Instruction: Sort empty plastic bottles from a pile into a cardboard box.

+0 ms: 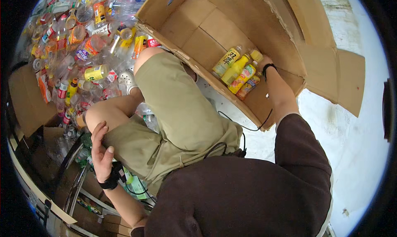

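My right hand point(265, 61) reaches into a large cardboard box point(214, 26), at the end of a row of yellow-labelled plastic bottles, against a yellow bottle point(256, 55); its fingers are mostly hidden, so its grip cannot be told. Beside it lie a bottle with a pale yellow label point(228, 61), a bright yellow bottle point(237, 70), a bottle with a pink and yellow label point(243, 77) and a bottle with an orange label point(248, 87). My left hand point(101, 148) is raised beside my bent knee, fingers apart, holding nothing.
A heap of mixed plastic bottles point(83, 47) spreads at the upper left. An open cardboard flap point(29, 97) stands at its edge. More bottles point(135, 185) lie below my left leg. Cables hang near my waist and left wrist. A white surface point(335, 134) stretches along the right.
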Tool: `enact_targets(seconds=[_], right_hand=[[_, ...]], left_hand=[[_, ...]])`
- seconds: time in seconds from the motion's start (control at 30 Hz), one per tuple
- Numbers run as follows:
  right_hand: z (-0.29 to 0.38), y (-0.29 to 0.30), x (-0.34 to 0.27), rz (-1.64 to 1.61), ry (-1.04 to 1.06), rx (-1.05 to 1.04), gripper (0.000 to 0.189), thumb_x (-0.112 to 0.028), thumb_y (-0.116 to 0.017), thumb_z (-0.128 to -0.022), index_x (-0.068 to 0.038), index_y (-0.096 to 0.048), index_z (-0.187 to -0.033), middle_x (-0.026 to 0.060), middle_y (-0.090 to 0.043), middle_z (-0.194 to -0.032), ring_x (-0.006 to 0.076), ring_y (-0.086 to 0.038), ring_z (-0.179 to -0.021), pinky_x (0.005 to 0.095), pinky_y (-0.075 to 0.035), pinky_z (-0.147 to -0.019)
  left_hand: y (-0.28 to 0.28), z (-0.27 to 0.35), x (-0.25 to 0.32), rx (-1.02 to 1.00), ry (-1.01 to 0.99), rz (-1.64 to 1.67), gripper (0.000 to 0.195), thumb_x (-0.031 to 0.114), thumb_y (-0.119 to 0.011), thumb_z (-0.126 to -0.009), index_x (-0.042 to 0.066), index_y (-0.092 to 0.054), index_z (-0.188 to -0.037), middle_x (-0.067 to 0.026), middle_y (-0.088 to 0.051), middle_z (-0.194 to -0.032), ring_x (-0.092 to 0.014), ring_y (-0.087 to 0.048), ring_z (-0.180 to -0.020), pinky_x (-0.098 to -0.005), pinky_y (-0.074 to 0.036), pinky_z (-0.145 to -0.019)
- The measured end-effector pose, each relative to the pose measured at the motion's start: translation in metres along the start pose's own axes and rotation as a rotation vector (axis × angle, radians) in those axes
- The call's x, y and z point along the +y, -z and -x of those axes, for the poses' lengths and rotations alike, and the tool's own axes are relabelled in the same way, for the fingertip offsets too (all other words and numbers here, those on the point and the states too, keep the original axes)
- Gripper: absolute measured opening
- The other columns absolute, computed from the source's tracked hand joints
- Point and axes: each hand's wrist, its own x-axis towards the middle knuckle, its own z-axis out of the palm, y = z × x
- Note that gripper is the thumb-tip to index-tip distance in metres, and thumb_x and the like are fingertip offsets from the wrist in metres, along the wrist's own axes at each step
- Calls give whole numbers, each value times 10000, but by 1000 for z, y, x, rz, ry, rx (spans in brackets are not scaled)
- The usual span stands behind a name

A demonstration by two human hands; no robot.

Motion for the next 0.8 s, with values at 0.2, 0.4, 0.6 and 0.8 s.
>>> enact_targets(seconds=[0.2,0.4,0.6,0.8], right_hand=[[-5,-36,17,-209,20,-408,659,-317,-578,-788,-31,-391,-1352,220,-517,-1273,311,-533,-1144,357,-440,-942],[-10,-37,18,-45,146,-208,662,-476,-593,-764,-16,-527,-1236,223,-574,-1193,331,-542,-1127,384,-429,-939],[-37,-53,30,-127,324,-262,574,-304,-601,-784,18,-495,-1248,185,-572,-1162,254,-576,-1017,362,-473,-840],[18,-11,-20,-807,298,-528,470,-139,-542,-854,11,-446,-1289,135,-553,-1176,193,-542,-1033,316,-460,-842]], left_hand=[[-1,-3,4,7,2,35,570,346,-604,-793,-7,-521,-1233,-162,-432,-1343,-287,-357,-1290,-389,-209,-1087],[-1,-9,13,-8,-10,63,542,271,-601,-778,-4,-520,-1237,-157,-434,-1347,-279,-359,-1291,-377,-211,-1089],[13,3,2,-62,-115,63,488,218,-584,-815,16,-507,-1252,-159,-450,-1332,-280,-368,-1287,-379,-240,-1080],[16,8,-5,-80,-152,242,514,203,-611,-802,0,-497,-1261,-147,-454,-1342,-262,-360,-1298,-387,-218,-1093]])
